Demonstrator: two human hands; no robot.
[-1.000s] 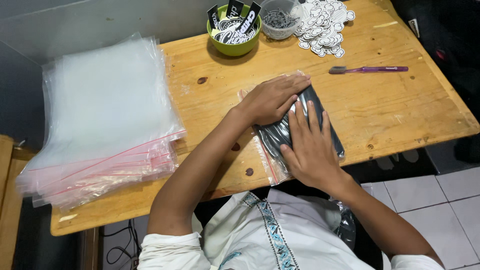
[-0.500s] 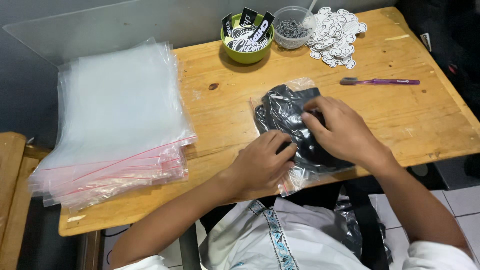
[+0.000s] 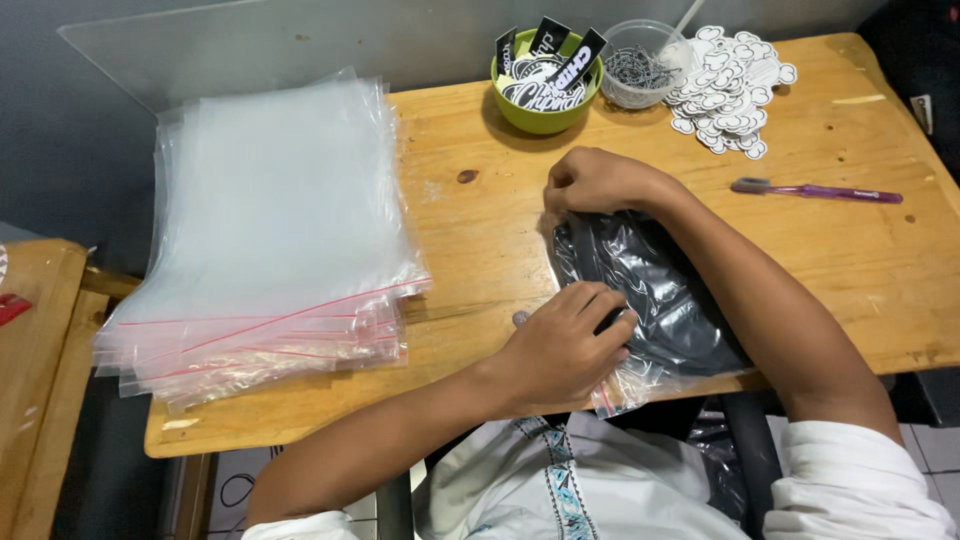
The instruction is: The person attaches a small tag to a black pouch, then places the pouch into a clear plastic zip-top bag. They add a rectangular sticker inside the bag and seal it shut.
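- Pressing flat, the left hand (image 3: 565, 345) lies palm down with fingers spread on the near end of the clear zip bag (image 3: 640, 290), which holds a folded black garment.
- Pinching with fingers drawn together, the right hand (image 3: 590, 182) grips the bag's far edge; what lies between thumb and fingers cannot be told.
- The bag lies near the middle of the wooden table (image 3: 880, 260), slanted, its near corner hanging over the near edge.
- A stack of empty clear bags (image 3: 270, 230) with red seal strips sits at the left, well apart from both hands.
- At the far side stand a green bowl (image 3: 545, 85) of black tags, a small clear bowl (image 3: 640, 70) and a pile of white stickers (image 3: 730, 85); a purple pen (image 3: 815, 190) lies at the right.
- Risk: trapped air may bulge the bag if the left palm lifts.
- Risk: the overhanging corner may let the bag slide off the near edge.
- Risk: a hard pull at the far edge may crease or tear the film.
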